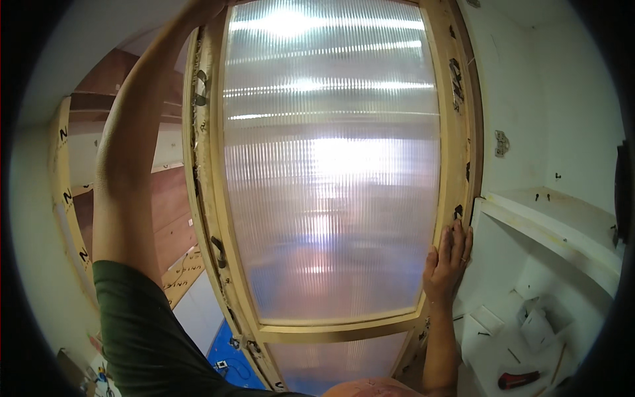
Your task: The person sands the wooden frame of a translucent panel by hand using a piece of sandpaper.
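A tall door [238, 198] with a ribbed, see-through panel [331, 218] stands upright in front of me. Its frame seems wrapped in yellowish film with black markings. My right hand [450, 261] lies against the right side of the frame, low down, its fingers stretched upward and nothing in them. My left arm [129, 165], in a dark green sleeve, reaches up along the left edge of the door. Only a sliver of my left hand [215, 5] shows at the upper edge, by the frame's top left; its fingers are hidden.
To the right, a white cabinet has a shelf [555, 218] with a few screws and a metal hinge plate [501, 143] on its wall. Below lies a red and black utility knife [519, 379]. Reddish-brown panels [172, 205] and a blue sheet [231, 344] are on the left.
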The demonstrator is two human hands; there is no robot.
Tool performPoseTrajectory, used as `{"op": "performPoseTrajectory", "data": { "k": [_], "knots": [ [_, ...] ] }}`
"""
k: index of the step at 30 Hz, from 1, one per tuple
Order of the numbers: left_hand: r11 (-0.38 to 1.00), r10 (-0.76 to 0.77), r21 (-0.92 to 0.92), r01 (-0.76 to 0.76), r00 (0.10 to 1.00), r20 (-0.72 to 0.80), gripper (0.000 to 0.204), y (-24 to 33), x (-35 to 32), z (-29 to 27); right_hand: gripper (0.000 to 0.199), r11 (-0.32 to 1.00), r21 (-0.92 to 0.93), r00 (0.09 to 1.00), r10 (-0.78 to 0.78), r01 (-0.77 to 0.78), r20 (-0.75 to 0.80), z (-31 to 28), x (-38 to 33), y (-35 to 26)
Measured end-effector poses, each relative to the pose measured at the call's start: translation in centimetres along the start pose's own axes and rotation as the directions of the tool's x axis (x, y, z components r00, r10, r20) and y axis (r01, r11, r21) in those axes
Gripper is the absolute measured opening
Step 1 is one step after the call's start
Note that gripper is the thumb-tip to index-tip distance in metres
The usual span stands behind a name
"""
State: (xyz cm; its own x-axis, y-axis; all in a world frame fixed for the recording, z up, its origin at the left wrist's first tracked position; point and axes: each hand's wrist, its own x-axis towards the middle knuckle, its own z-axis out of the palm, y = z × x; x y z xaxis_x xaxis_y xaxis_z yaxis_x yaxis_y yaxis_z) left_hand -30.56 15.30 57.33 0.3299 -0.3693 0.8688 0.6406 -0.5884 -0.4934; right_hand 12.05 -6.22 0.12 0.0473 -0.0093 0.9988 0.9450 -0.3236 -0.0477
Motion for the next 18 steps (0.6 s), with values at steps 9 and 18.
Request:
{"op": "performPoseTrajectory", "data": {
  "k": [9,18],
  "knots": [
    [0.990,-0.037,0.135,0.038,0.999,-0.013,0.037,10.5,0.8,-0.2,0.045,0.998,0.069,1.000,-0.001,0.003,-0.021,0.3,0.1,-0.2],
    [0.985,0.152,0.095,-0.142,0.982,-0.109,0.036,16.2,7.8,7.3,0.044,0.998,0.047,0.999,0.030,-0.031,0.018,-0.5,0.2,0.0]
  ]
}}
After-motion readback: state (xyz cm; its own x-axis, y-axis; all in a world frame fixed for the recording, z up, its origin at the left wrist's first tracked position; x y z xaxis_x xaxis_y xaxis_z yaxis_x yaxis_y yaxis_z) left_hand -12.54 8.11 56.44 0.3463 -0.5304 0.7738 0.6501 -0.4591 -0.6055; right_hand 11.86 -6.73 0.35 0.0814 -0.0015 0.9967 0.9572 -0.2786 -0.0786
